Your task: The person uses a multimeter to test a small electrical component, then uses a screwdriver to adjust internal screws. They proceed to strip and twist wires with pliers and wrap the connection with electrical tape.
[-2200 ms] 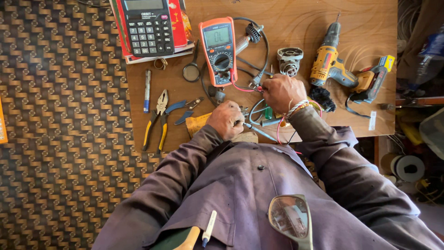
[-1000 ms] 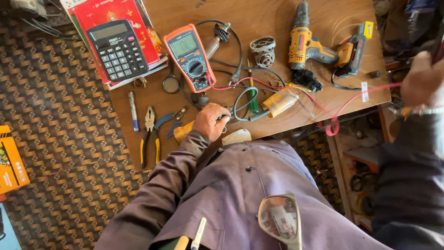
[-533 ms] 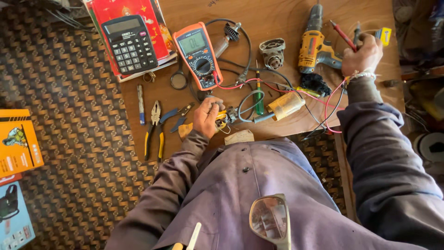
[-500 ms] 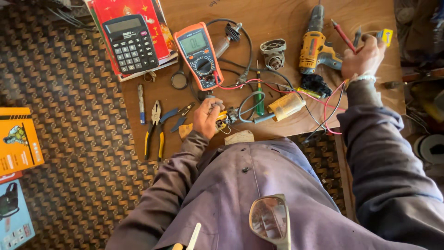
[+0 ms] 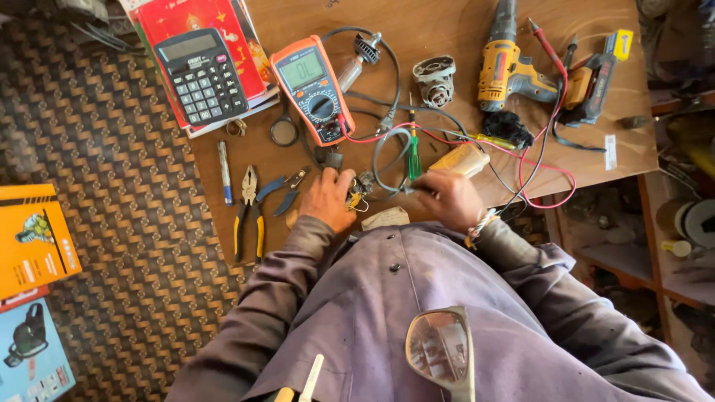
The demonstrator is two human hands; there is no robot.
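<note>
Nearest the camera a purple-grey work shirt [image 5: 417, 320] fills the lower frame, with a pair of glasses hanging at the chest [image 5: 441, 350] and pen tips showing in a pocket, cut off by the bottom edge. Just beyond, both hands meet at the near edge of the wooden workbench [image 5: 447, 22]. The left hand [image 5: 328, 199] is curled round a small metal part with yellow bits [image 5: 357, 190], fingers closed on it; the right hand [image 5: 449, 198] pinches a thin metal tool shaft [image 5: 406, 190] whose tip points at that part – the two hands are just apart, the part between them. What the part is cannot be made out, as the fingers cover most of it.

Left of the hands lie yellow-handled pliers [image 5: 247, 212], small blue-handled cutters [image 5: 287, 192] and a blue pen [image 5: 225, 173]. Further back sits an orange multimeter [image 5: 310, 88], its red lead looping right across the bench, a green-handled screwdriver [image 5: 414, 152], a grey motor housing [image 5: 435, 80] and a yellow cordless drill [image 5: 506, 68]. A black calculator [image 5: 202, 76] rests on a red booklet – at the far left corner
</note>
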